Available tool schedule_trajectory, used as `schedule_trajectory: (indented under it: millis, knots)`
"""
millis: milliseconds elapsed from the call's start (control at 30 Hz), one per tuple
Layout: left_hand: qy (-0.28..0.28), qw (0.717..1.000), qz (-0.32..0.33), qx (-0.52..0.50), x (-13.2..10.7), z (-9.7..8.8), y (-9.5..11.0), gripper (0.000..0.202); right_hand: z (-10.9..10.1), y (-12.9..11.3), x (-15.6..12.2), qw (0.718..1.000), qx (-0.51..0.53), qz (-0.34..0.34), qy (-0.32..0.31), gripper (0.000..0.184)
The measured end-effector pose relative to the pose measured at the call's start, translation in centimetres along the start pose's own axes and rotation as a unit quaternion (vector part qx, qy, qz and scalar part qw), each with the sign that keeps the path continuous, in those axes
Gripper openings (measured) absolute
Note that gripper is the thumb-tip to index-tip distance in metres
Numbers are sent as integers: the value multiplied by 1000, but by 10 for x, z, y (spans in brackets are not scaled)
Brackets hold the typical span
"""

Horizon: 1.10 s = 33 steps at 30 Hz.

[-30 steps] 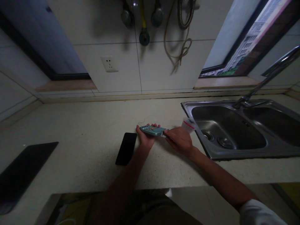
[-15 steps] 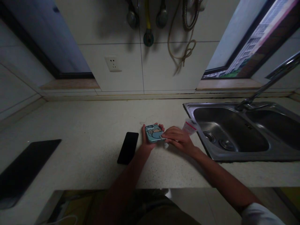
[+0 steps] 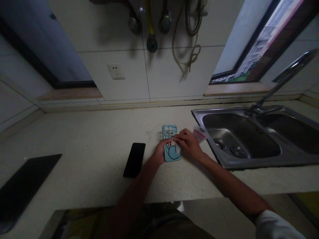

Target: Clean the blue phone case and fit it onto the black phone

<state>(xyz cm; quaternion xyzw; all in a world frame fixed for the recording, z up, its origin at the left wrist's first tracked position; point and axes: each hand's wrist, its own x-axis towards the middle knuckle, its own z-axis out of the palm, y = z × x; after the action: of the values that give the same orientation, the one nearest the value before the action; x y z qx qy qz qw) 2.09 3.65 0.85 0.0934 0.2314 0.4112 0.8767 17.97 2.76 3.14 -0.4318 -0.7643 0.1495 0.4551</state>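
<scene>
Gently, the left hand [image 3: 161,152] lies unclenched on a teal cartoon phone case [image 3: 171,155]; right fingers [image 3: 181,138] seem to pinch a pale scrap [image 3: 177,148]; hard rubbing could skid the case toward the steel sink [image 3: 249,162].

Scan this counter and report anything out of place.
A small clear plastic bag with red marking lies with its end over the rim of the steel sink, so it could slip in. Above, a tan cord hangs in a loose knot on the tiled wall, looking untidy.
</scene>
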Motion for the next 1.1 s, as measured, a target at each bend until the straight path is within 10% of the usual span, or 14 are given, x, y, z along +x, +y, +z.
schedule_trajectory:
  millis: [500, 700, 900, 1100]
  knots:
    - [-224, 948, -168, 152, -10, -21, 9, 81, -5, -17, 6, 985, -31, 31, 168, 15]
    - [-184, 942, -195, 205, -9, -25, 2, 83, -3, -29, 1, 989, -79, -77, 101, 13]
    - [-109, 981, -84, 136, -2, -20, 1, 80, 7, -31, -9, 969, -126, -208, 36, 19]
    - [-141, 970, -141, 141, -7, -15, 7, 93, 4, -29, -9, 969, -155, -176, 80, 20]
